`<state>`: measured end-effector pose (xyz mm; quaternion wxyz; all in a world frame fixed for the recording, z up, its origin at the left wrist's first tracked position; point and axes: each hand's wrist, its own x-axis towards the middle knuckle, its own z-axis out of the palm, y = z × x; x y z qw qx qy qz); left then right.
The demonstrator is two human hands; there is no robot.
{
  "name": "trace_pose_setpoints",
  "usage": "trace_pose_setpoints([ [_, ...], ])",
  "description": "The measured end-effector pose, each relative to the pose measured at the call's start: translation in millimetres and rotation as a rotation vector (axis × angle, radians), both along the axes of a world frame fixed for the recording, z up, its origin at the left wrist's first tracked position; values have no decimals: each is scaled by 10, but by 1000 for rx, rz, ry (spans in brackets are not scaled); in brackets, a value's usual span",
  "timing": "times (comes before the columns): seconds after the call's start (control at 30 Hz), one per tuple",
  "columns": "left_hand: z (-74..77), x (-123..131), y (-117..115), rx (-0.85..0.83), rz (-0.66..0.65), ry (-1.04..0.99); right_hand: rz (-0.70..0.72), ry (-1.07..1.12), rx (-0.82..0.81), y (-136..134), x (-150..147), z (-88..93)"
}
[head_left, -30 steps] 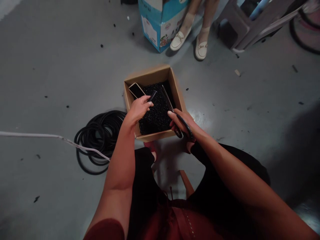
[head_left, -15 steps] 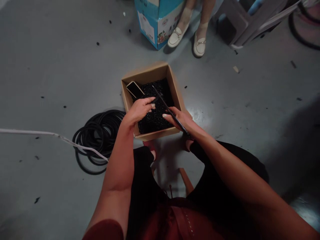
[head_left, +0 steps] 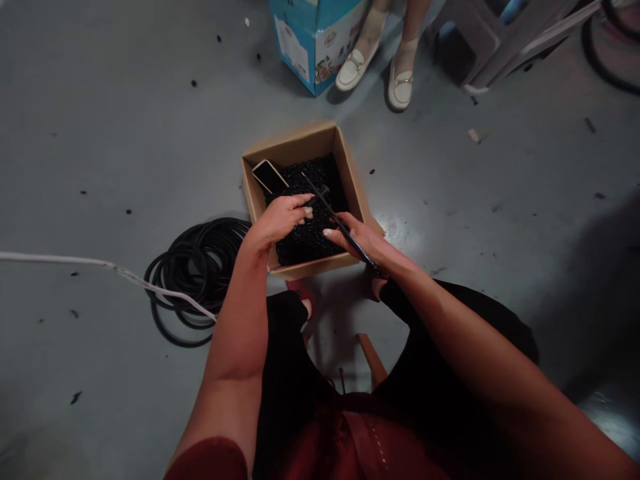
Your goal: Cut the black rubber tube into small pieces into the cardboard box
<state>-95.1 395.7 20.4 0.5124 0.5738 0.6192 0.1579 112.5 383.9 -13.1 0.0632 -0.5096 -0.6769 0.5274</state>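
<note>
A small cardboard box (head_left: 350, 175) on the grey floor holds a heap of short black tube pieces (head_left: 310, 230) and a phone (head_left: 269, 176) leaning in its far left corner. My left hand (head_left: 278, 219) is closed on the end of a black tube above the box. My right hand (head_left: 361, 241) grips black scissors (head_left: 334, 215) with the blades closed, their tip meeting the tube held by the left hand.
A coil of black tubing (head_left: 198, 272) lies on the floor left of the box, crossed by a white cord (head_left: 107, 269). Beyond stand a blue carton (head_left: 313, 37), another person's feet in white shoes (head_left: 377, 67), and a grey stool (head_left: 493, 47).
The scissors' blades, open a second ago, have closed on the tube end at my left hand. Both hands stay above the box.
</note>
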Motion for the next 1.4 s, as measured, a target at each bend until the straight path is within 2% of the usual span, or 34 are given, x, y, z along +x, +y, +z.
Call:
trace_pose_setpoints([
  [0.2,40,6,-4,-29,-5,18,27,29,-43,1,12,2],
  [0.4,9,-11,0,-27,-40,10,18,54,-63,-7,23,36],
  [0.87,15,38,-5,-33,-30,13,-15,-61,94,-35,-27,-8],
  [1.13,-26,31,-15,-9,-42,-9,-19,-96,88,-52,-27,-6],
  [1.4,-104,33,-4,-10,-101,36,22,-181,96,-68,-23,-115],
])
